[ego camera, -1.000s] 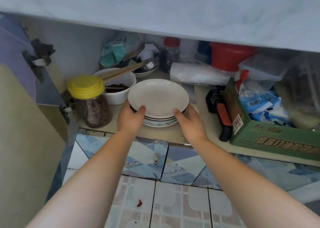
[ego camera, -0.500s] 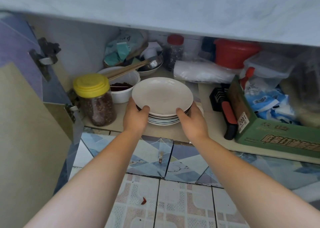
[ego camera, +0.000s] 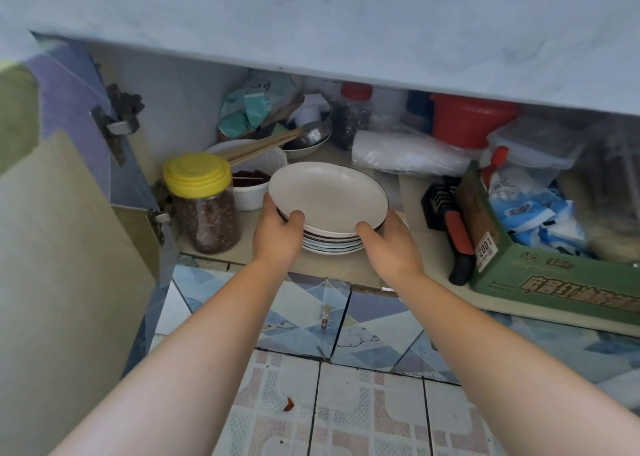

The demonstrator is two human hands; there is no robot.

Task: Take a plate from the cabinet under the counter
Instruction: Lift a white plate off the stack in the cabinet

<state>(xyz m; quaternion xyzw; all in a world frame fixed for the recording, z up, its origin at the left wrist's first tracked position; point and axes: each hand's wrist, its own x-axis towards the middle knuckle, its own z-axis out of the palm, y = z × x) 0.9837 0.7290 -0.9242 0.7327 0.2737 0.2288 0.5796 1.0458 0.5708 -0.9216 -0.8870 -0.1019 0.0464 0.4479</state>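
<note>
A cream plate with a dark rim (ego camera: 329, 195) is the top one of a stack of plates (ego camera: 332, 246) on the cabinet floor under the counter. My left hand (ego camera: 277, 235) grips its left edge, thumb on top. My right hand (ego camera: 389, 240) grips its right front edge, thumb over the rim. The top plate is tilted, raised a little off the stack at the front. The fingers under the plate are hidden.
A yellow-lidded jar (ego camera: 204, 202) stands left of the stack, a white bowl with chopsticks (ego camera: 251, 178) behind it. A black and red tool (ego camera: 457, 237) and a green box (ego camera: 547, 265) lie to the right. The open cabinet door (ego camera: 62, 213) stands at left. The counter edge (ego camera: 346, 32) overhangs.
Both hands have tightened on the top plate and it has lifted slightly off the stack at the front. The view has shifted a little closer.
</note>
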